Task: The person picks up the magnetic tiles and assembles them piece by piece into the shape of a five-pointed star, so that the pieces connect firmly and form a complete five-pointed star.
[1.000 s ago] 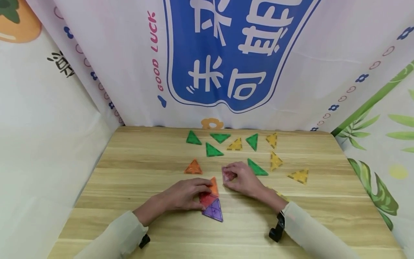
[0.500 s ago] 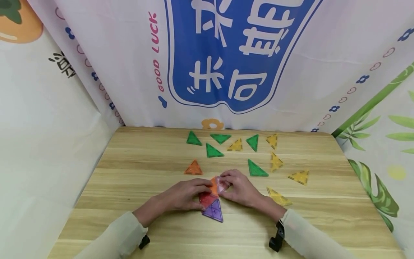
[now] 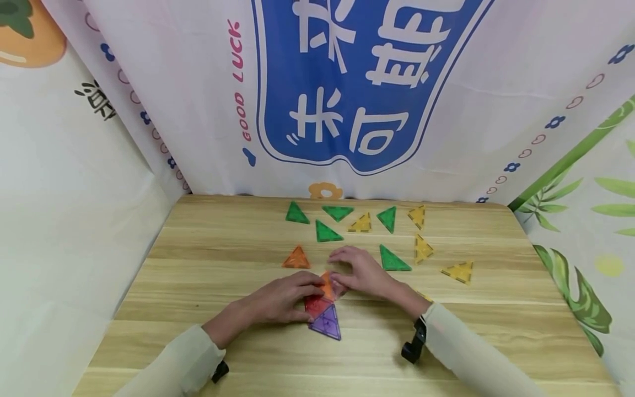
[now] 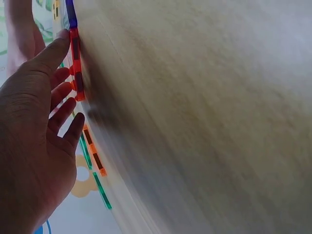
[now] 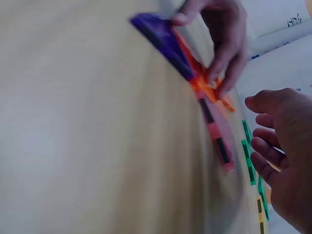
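On the table lies a joined group of translucent triangular magnetic tiles: purple (image 3: 328, 322), red (image 3: 316, 306), orange (image 3: 327, 284) and pink (image 5: 217, 134). My left hand (image 3: 284, 298) presses on this group, thumb at the border of the red and purple tiles and fingertips on the orange one. The right hand (image 3: 361, 271) hovers just beyond the pink tile, partly covering it in the head view. In the right wrist view its fingers are loosely bent, apart from the tile, with nothing between them.
A loose orange triangle (image 3: 297, 257) lies beyond the left hand. Several green triangles (image 3: 329, 231) and yellow triangles (image 3: 458, 271) are scattered over the back and right of the wooden table (image 3: 198, 353). A printed cloth (image 3: 208, 138) hangs behind the table's back edge.
The right hand brought the pink tile left and toward me against the orange one, then let go and lifted slightly away. The left hand has stayed on the group.
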`<state>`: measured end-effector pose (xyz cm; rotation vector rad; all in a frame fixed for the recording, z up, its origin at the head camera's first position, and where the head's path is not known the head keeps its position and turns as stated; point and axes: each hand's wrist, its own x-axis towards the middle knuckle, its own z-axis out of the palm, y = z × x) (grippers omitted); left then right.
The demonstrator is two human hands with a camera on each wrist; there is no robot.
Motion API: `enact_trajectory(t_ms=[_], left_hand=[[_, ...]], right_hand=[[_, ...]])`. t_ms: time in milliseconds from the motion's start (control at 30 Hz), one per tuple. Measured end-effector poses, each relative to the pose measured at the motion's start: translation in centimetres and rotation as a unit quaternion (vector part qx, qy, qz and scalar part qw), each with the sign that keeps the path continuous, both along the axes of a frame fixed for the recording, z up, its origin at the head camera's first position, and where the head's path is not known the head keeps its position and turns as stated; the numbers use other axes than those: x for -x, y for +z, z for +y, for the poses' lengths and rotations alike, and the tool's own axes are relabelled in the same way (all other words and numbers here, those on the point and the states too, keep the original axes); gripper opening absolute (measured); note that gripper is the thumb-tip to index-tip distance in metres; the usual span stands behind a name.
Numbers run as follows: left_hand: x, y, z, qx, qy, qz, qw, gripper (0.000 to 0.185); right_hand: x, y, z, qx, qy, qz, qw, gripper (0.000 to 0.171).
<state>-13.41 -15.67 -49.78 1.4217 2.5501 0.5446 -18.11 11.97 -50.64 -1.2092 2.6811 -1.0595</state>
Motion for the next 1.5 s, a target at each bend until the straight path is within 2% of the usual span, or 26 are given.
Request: enact_trajectory(t_ms=[200,367,567,700,967,1167,1300,1500], left_hand=[[-0.3,-0.3,-0.1,0.004,0.004,-0.001,1.0000,0.060],[-0.5,-0.4,-0.2,0.009,0.002,0.005,0.9999,0.060],[-0.7,-0.3,-0.5,0.005,-0.007,0.009,0.9999,0.061],[-0.8,-0.2,-0.7,0.000,-0.008,0.010,0.9999,0.060],[-1.1,-0.4,-1.4,-0.012,-0.006,0.011,0.9998,0.059],[-1.0,-0.5,-1.7,-0.012,-0.002,0.008,0.9999,0.058],[-1.0,-0.4,-1.9,-0.009,0.004,-0.009,0.9999,0.059],[-1.0,-0.3,-2.0,-0.006,0.003,-0.013,0.9999,0.059]], right_hand=[[2.7,0.0,-1.7,-0.014,0.022,-0.043,0.999,0.038],[4.3,-0.6,-3.2,-0.031,0.048,-0.054,0.997,0.041],[5.3,-0.7,-4.4,-0.040,0.075,-0.051,0.995,0.044],[5.9,-0.5,-5.0,-0.066,0.098,-0.041,0.992,0.046],[7.2,-0.5,-5.9,-0.099,0.128,-0.057,0.985,0.052],[7.4,-0.2,-5.5,-0.096,0.116,-0.048,0.987,0.053],[7.1,0.0,-4.6,-0.085,0.098,-0.027,0.991,0.053],[5.2,1.5,-1.3,-0.062,0.073,0.020,0.995,0.051]])
